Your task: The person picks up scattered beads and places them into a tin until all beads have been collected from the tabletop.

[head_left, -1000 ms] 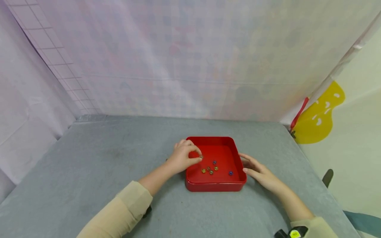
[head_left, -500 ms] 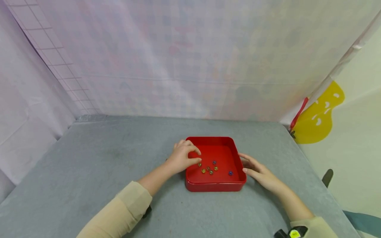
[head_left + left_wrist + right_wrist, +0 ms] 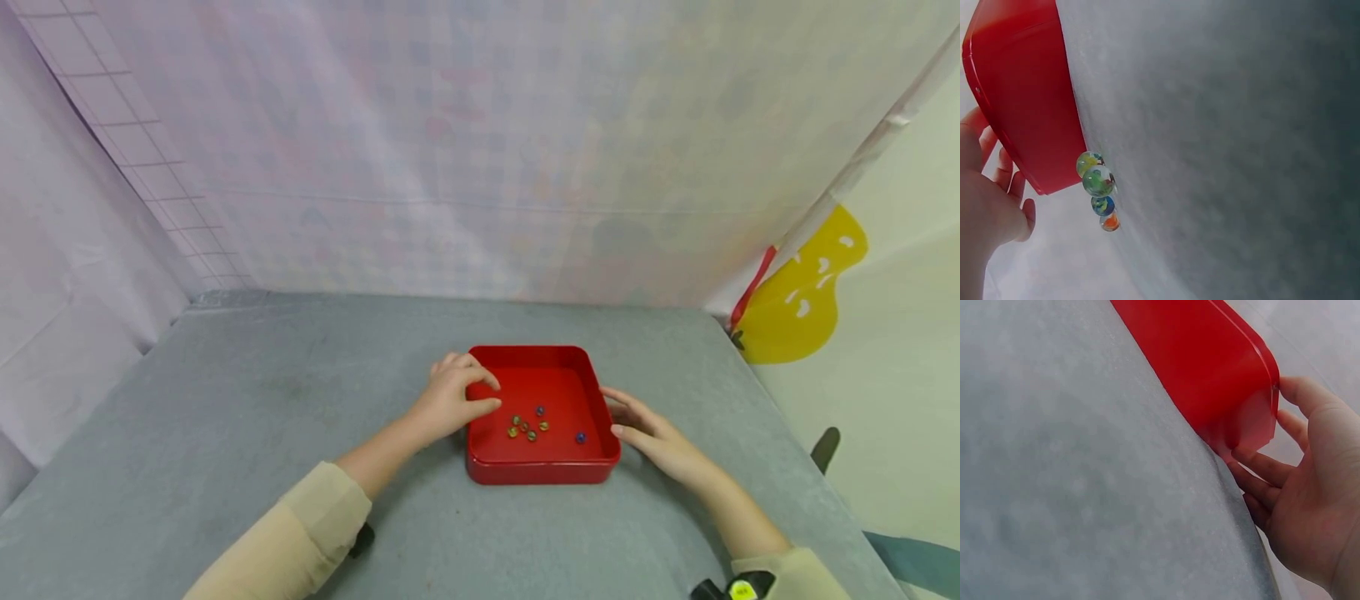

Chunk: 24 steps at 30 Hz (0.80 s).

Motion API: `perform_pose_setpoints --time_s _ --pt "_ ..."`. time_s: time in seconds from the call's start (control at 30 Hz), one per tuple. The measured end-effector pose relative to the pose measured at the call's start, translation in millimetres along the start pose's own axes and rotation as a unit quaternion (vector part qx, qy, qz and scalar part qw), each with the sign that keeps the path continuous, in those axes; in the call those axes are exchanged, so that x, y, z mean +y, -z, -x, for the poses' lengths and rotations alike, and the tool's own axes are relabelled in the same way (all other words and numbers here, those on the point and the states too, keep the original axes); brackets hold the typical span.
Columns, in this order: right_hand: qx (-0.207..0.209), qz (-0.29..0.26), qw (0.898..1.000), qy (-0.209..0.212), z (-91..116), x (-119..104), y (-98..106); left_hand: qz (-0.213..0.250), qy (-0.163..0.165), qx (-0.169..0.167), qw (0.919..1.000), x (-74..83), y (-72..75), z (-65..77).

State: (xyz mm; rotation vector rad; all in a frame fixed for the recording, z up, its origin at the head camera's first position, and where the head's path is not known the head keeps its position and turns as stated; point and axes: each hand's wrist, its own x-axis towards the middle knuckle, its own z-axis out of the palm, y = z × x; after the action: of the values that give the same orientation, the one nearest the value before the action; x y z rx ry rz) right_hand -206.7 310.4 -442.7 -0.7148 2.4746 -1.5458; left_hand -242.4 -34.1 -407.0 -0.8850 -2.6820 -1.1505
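Observation:
A square red box stands on the grey tabletop in the head view. Several small glass marbles lie on its floor: a yellowish one in a loose cluster, and a blue marble apart at the right. My left hand hovers at the box's left rim, thumb and index finger parted over the inside with nothing between them. On the opposite side my right hand touches the right wall with relaxed fingers. The right wrist view shows those fingers against the wall's outside.
Several more marbles, including a green one and an orange one, sit on the table outside the box, visible in the left wrist view. A pale curtain hangs behind the tabletop.
My left hand has let go of a marble, which dropped into the box and rolled toward the cluster. That hand then shifted slightly left. The right hand stays in place.

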Motion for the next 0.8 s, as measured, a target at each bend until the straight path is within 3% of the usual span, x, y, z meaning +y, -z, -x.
perform_pose_setpoints --time_s 0.47,0.8 --pt "-0.001 0.002 1.0 0.0 0 1 1 -0.006 0.008 0.011 0.9999 -3.3 11.4 7.9" --pt "0.003 0.004 1.0 0.004 0 2 1 -0.017 -0.016 0.031 0.9992 -13.3 19.2 16.2"
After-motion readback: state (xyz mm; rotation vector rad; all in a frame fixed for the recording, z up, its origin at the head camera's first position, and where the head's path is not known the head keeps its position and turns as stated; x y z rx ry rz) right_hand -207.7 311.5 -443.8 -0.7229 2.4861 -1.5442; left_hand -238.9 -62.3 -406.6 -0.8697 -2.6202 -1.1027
